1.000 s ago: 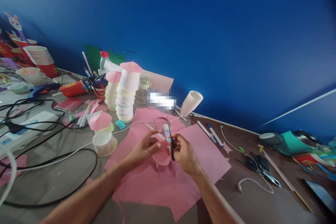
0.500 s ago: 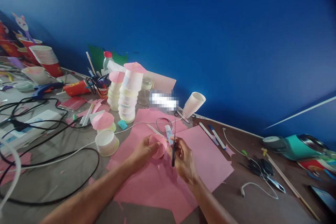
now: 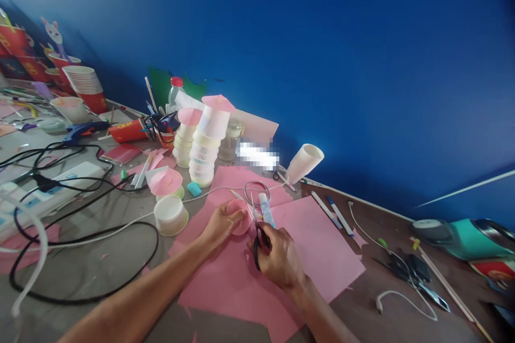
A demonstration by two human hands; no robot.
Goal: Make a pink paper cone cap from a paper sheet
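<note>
Between the thumb and fingers of my left hand [image 3: 220, 226] is a round pink paper piece [image 3: 238, 218]. My right hand [image 3: 279, 254] grips black-handled scissors [image 3: 258, 241], whose blades point away from me, close to the right edge of the round piece. Both hands are above large pink paper sheets [image 3: 322, 257] on the table. A glue stick [image 3: 266, 209] with a blue-and-white label lies just beyond my right hand, beside a clear round ring [image 3: 257, 193].
Left of the sheets stand a white paper cup [image 3: 171, 216], stacked white cups [image 3: 203, 158] topped with pink paper, and looping black cables [image 3: 84, 297]. Markers [image 3: 340, 214], a white cable [image 3: 406, 295] and a teal bottle [image 3: 469, 237] lie right. A blue wall rises behind.
My right hand has turned the scissors, so the blades now tilt left toward the round paper. The whole view has shifted slightly, with things appearing further right.
</note>
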